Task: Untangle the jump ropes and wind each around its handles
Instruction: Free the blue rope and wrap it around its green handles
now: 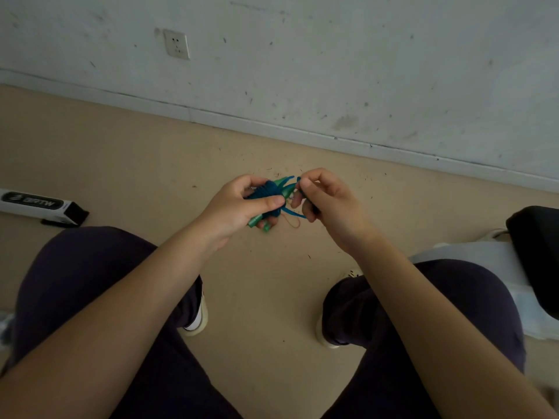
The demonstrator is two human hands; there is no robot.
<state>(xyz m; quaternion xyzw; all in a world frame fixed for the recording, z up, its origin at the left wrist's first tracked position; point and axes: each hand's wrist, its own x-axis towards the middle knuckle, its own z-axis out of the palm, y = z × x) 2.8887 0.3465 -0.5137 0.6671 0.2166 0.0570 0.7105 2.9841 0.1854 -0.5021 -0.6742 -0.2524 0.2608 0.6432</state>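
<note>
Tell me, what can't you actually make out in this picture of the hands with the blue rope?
- Head view: the green handles are mostly covered by the left hand and the wound blue rope.
- Head view: what the right hand pinches is hidden by its fingers.
- Head view: the loose rope strands are motion-blurred; their count is unclear.
- Head view: the dark object at right is cut off by the edge.

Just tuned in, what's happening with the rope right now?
A seated person holds a jump rope above the floor. The left hand grips the green handles, with blue rope already coiled around them. The right hand pinches the loose end beside the coil; a few loops still stick out. A long white box lies on the floor to the left.
</note>
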